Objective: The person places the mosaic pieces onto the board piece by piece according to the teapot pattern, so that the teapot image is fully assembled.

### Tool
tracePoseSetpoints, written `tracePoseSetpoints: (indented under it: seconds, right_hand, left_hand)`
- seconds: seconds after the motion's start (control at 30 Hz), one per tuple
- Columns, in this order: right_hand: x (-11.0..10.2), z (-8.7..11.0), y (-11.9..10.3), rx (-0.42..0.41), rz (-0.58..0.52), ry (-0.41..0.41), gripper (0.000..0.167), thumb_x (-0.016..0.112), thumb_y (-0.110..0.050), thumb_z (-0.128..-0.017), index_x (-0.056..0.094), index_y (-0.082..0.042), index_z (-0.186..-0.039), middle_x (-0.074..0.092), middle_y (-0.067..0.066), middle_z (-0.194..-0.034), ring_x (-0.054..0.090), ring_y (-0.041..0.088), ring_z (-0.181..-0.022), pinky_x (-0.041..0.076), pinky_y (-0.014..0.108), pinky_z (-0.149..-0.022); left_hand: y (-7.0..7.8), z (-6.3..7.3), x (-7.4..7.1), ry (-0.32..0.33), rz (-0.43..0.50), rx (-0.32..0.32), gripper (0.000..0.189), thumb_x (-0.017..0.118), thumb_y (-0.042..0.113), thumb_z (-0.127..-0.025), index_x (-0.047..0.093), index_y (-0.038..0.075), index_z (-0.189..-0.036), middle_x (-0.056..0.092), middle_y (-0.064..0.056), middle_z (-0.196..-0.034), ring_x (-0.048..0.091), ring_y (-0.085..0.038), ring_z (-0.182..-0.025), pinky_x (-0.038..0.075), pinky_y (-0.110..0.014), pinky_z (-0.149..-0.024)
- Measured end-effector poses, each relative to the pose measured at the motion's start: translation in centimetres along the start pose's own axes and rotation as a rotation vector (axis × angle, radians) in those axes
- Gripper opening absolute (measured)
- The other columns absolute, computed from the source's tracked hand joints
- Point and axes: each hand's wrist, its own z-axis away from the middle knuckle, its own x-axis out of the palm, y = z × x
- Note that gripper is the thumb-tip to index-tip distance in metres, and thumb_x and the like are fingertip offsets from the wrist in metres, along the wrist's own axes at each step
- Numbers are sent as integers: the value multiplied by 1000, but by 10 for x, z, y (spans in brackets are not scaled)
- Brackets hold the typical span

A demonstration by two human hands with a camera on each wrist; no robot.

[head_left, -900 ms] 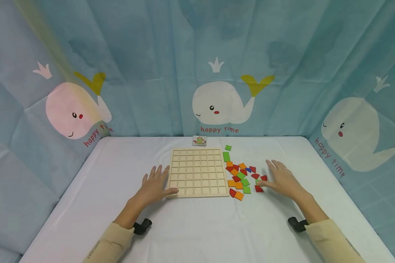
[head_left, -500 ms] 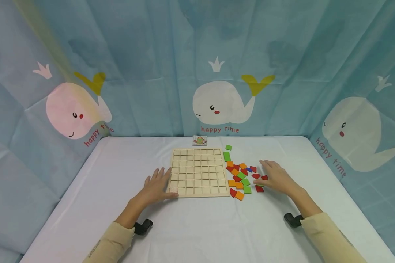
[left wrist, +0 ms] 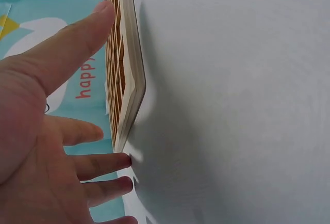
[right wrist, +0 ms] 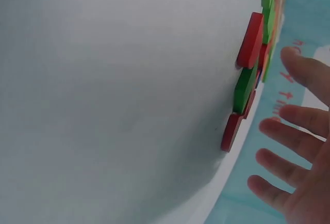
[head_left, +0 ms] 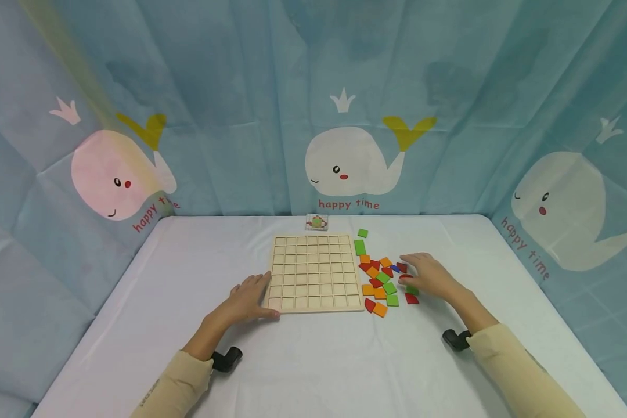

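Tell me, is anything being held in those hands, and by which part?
Nothing is held: the left hand is open at the left edge of the board, the right hand open near the tiles.

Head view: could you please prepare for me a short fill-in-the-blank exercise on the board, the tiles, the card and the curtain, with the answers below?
1. The loose flat tiles lie to the ____ of the wooden grid board.
2. Among these tiles, the one nearest the curtain is coloured ____.
3. Of the board's near and far edges, the picture card lies beyond the ____ one.
4. The print on the curtain reads "happy ____".

Missing words: right; green; far; time.
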Motion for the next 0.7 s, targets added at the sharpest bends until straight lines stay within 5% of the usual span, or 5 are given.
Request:
tracePoseSetpoints:
  seconds: [0.7]
  right_hand:
    - [-1,-27,-13,-8,23,-52,33,71,-18,-88,70,-1,-117,67,14,-109,52,26,-99,54,41,-90]
  left_hand:
    - [0,-10,4,18,10,-27,100,83,37,-75,30,-7,-149,35,-25,-153,30,-42,-144,27,-62,-114]
